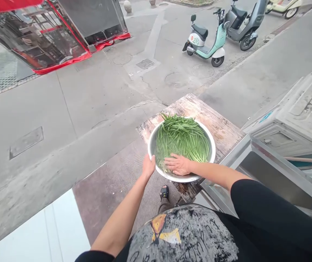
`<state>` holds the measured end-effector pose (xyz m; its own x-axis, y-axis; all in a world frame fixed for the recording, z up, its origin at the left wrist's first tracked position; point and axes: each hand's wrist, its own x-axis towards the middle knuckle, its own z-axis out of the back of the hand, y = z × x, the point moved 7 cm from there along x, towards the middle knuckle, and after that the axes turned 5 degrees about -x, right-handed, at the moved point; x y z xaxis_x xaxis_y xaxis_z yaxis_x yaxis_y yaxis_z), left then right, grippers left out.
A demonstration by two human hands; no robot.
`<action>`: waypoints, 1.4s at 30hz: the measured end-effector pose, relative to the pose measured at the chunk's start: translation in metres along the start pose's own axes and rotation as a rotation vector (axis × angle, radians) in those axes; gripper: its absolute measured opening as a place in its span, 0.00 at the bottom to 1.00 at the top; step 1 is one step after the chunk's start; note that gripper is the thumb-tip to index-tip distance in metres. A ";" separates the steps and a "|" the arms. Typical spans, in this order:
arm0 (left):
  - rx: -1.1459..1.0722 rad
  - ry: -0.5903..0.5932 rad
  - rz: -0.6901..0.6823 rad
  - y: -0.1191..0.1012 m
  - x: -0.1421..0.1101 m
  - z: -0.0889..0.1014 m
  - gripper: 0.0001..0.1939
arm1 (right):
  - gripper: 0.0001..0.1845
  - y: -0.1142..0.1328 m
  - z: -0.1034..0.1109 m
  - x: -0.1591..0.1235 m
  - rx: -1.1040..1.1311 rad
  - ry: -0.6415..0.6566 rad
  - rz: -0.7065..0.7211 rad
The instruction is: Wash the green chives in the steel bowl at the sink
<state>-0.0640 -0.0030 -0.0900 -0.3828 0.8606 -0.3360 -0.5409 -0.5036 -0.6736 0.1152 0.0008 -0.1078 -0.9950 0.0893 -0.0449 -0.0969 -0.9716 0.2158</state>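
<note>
**Two hands on a bowl of greens, out on the pavement**

Here we are looking down at a big metal bowl [212, 143], sitting on a worn wooden table [221, 129] just right of centre in the view. It is heaped with long green chives [183, 138], the leaf tips fanning out toward twelve o'clock and a few poking over the far rim.

The left hand [148, 166] is at the bowl's eight o'clock edge, fingers curled around the rim and gripping it. The right hand [178, 164] comes in from four o'clock and lies flat on the chives at the near side of the bowl, fingers spread and loose, palm pressing the stems, nothing clasped. The two hands are close together, the rim between them.

Below the bowl, at six o'clock, a sandalled foot [164, 191] shows on a dark floor mat [112, 189]. To the right, at three o'clock, a stainless steel counter [267, 163] runs beside the table, with a white moulded panel [306, 109] behind it.

Further out, at twelve to one o'clock, two scooters are parked on the concrete: a mint-green scooter [206, 40] and a grey scooter [243, 23] just beside it. Up at ten o'clock stands a glass-walled stall [49, 36] with red trim.
</note>
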 end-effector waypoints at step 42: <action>-0.133 0.097 -0.087 -0.052 0.068 0.026 0.18 | 0.14 -0.031 0.052 -0.238 0.446 -0.573 -2.070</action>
<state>-0.0815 0.0803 -0.0607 -0.2617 0.9069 -0.3303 -0.4622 -0.4182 -0.7820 0.3541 0.0210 -0.0534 0.6001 0.7600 -0.2496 -0.6461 0.6445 0.4088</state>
